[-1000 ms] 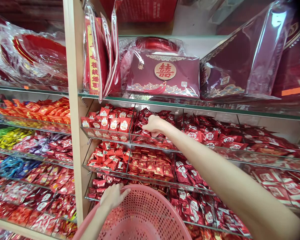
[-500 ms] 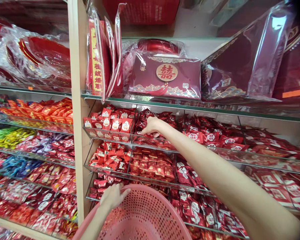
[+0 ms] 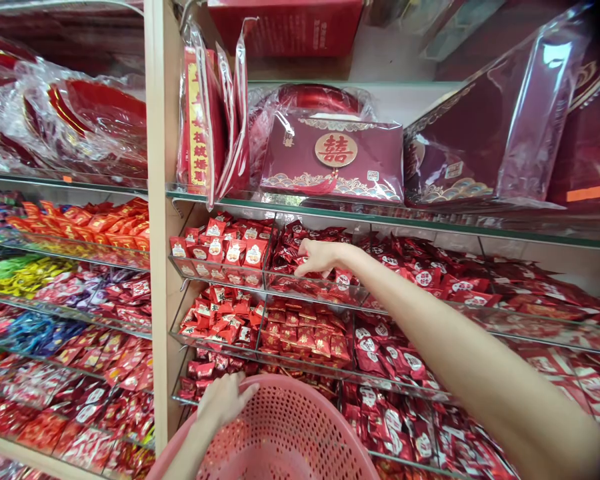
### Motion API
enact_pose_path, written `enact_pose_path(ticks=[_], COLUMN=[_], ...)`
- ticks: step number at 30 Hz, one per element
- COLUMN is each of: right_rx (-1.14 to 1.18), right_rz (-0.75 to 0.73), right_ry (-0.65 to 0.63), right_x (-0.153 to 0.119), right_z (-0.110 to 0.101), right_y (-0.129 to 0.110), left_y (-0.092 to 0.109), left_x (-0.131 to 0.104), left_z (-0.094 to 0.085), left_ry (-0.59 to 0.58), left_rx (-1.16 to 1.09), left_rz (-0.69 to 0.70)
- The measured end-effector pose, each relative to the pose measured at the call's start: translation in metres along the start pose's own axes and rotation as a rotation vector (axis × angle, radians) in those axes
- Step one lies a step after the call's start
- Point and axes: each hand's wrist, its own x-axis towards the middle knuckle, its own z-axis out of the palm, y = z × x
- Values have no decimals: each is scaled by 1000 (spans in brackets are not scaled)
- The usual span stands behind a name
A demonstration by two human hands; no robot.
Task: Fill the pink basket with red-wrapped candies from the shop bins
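Observation:
My left hand [image 3: 225, 402] grips the rim of a pink perforated plastic basket [image 3: 325, 413], thumb on the inner side and fingers over the outside. The bottom of the basket is cut off by the frame. My right hand [image 3: 325, 257] reaches into a clear-fronted shelf bin of dark red wrapped candies [image 3: 296, 233]. Its thumb and fingers are apart above the packets, and nothing shows between them. Part of the bin's contents is hidden behind the hand. To its left sit red packets with white labels [image 3: 235, 252].
Lower bins hold more red packets [image 3: 300, 333]. Above, a glass shelf [image 3: 360, 212] carries a maroon gift box [image 3: 290, 150] and plastic-wrapped bags. A wooden upright [image 3: 160, 267] divides these shelves from the left ones, stocked with orange packets [image 3: 90, 223] and other colours.
My right hand has shifted slightly right and down, and its thumb and fingers have spread apart. The left hand keeps its hold on the basket. The view has tilted slightly.

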Motion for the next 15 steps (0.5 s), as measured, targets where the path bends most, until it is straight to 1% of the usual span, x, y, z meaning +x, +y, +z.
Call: enact_pose_path(ticks=[3, 5, 7, 9, 11, 13, 15], right_rx=[136, 185, 153, 29, -114, -201, -223], right_rz=[-119, -169, -242, -305, -335, -335, -262], right_ry=[-83, -69, 30, 168, 303, 413, 479], right_x=[-7, -9, -7, 1, 14, 26, 35], right_z=[-13, -22, -30, -33, -31, -27, -22], right_y=[15, 21, 25, 26, 27, 28, 28], left_y=[-2, -2, -2, -1, 0, 0, -1], left_x=[0, 1, 2, 2, 2, 0, -1], left_z=[1, 3, 3, 3, 3, 1, 0], left_ry=[2, -3, -4, -3, -4, -5, -2], left_rx=[-9, -10, -12, -18, -22, -21, -15], left_rz=[-5, -9, -13, -12, -9, -13, -17])
